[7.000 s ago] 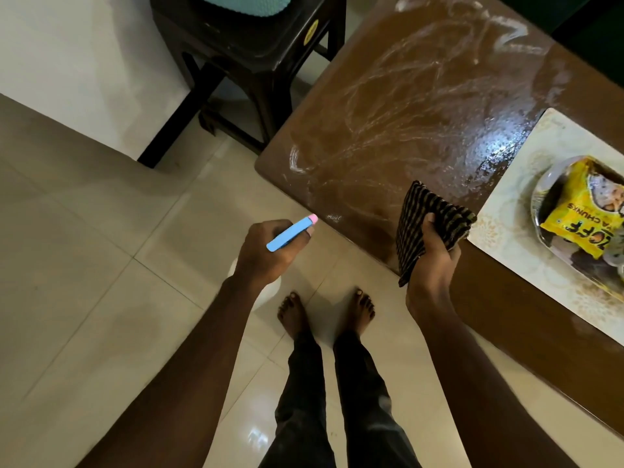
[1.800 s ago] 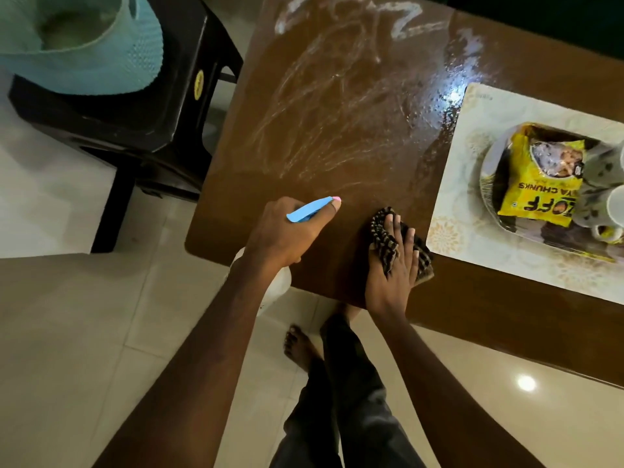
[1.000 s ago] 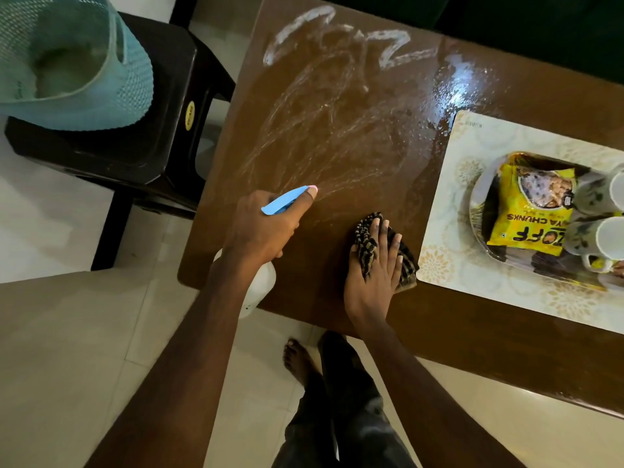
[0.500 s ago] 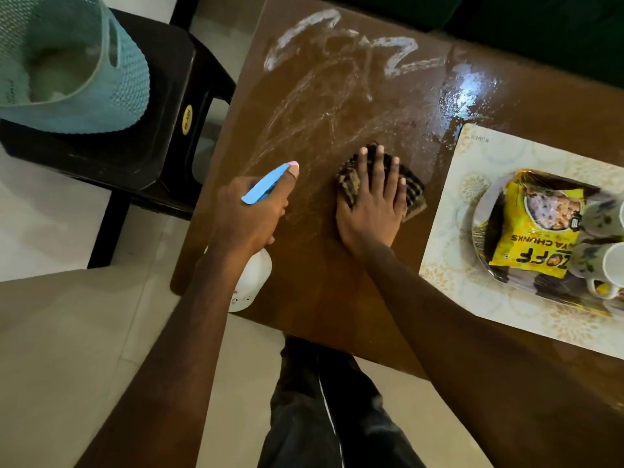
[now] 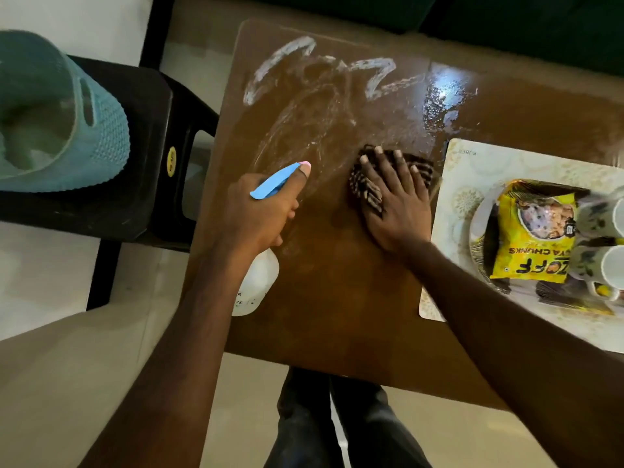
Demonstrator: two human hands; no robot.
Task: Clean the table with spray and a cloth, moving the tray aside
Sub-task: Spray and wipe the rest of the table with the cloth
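The brown wooden table (image 5: 337,315) shows white foamy streaks (image 5: 314,65) across its far left part and a wet shine further right. My left hand (image 5: 256,214) grips a white spray bottle (image 5: 255,285) with a blue trigger head, held over the table's left side. My right hand (image 5: 393,197) lies flat, fingers spread, pressing a dark checked cloth (image 5: 363,187) onto the tabletop. The cloth sits just left of the pale patterned tray (image 5: 452,184), which carries a yellow snack packet (image 5: 533,238) on a plate and white mugs (image 5: 604,265).
A black plastic stool (image 5: 148,163) stands left of the table with a teal woven basket (image 5: 64,123) on it. Dark green upholstery (image 5: 506,25) runs behind the table. My legs and pale floor tiles (image 5: 67,383) are below the near edge.
My right hand has pushed the cloth away from the near edge towards the table's middle, beside the tray. The left hand with the bottle stayed roughly alongside.
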